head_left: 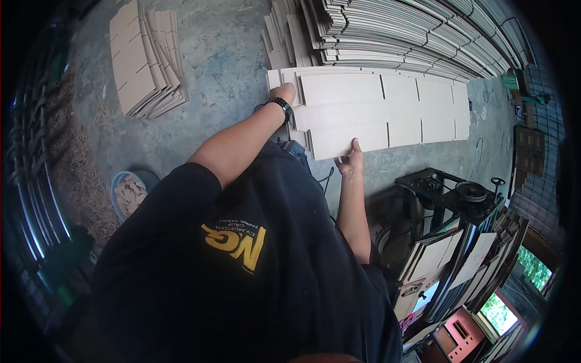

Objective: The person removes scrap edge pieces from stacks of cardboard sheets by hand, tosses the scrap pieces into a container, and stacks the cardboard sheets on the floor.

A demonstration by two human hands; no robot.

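Observation:
A long slotted cardboard sheet (345,112) lies out in front of me, on top of other sheets whose ends stick out at its left. My left hand (283,94), with a dark watch on the wrist, is closed at the left end of these sheets; its fingertips are partly hidden. At the near edge, my right hand (352,160) grips the top sheet with the thumb above and the fingers underneath. Several cut slots show along both long edges of the sheet.
Tall stacks of slotted cardboard (411,33) stand just beyond the sheets. Another cardboard pile (142,66) lies on the concrete floor (221,72) at left. A blue bucket (115,192) holds cardboard scraps. At right stands a dark-framed machine (445,187) with a wheel.

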